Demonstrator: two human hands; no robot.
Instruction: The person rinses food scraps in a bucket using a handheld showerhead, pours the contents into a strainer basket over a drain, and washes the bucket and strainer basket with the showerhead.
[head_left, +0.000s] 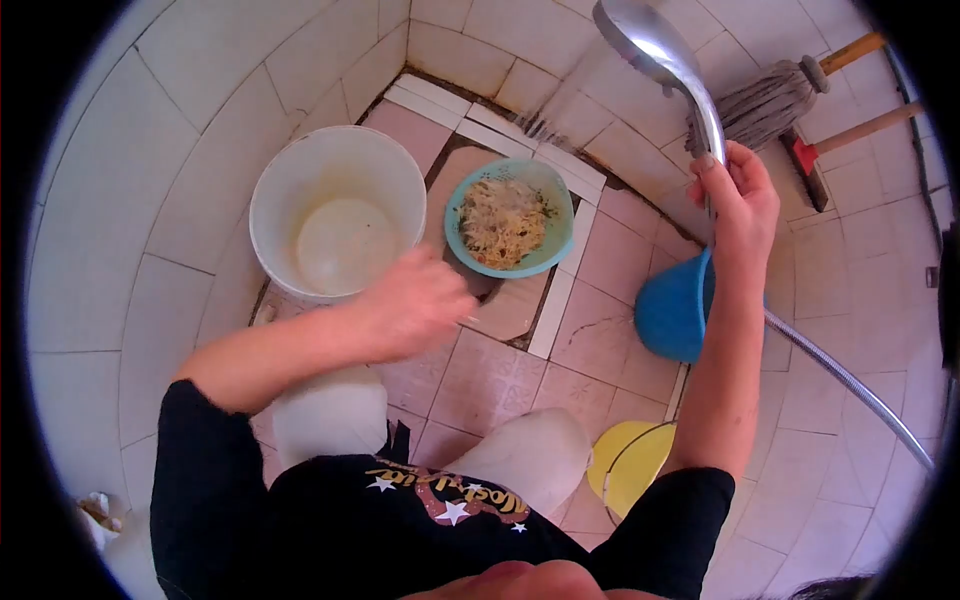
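Observation:
My right hand [738, 205] is wrapped round the handle of a chrome shower head [655, 50], held up at the upper right. Faint streaks of water come off the head toward the tiled wall. A turquoise colander [560, 245] stands on the floor with pale, shredded or noodle-like food [503, 225] in it. Just below and left of the colander is my left hand [415, 305], seen from the back and slightly blurred. Its fingers look curled in; whatever they hold, if anything, is hidden. A large white bucket [275, 215] stands left of the colander, partly behind that hand.
A blue bucket [665, 310] stands behind my right forearm, and a yellow bucket [630, 455] sits beside my knee. The metal shower hose [850, 370] runs down to the right. A mop [770, 105] and a red-and-dark floor tool [808, 165] lean against the tiled wall.

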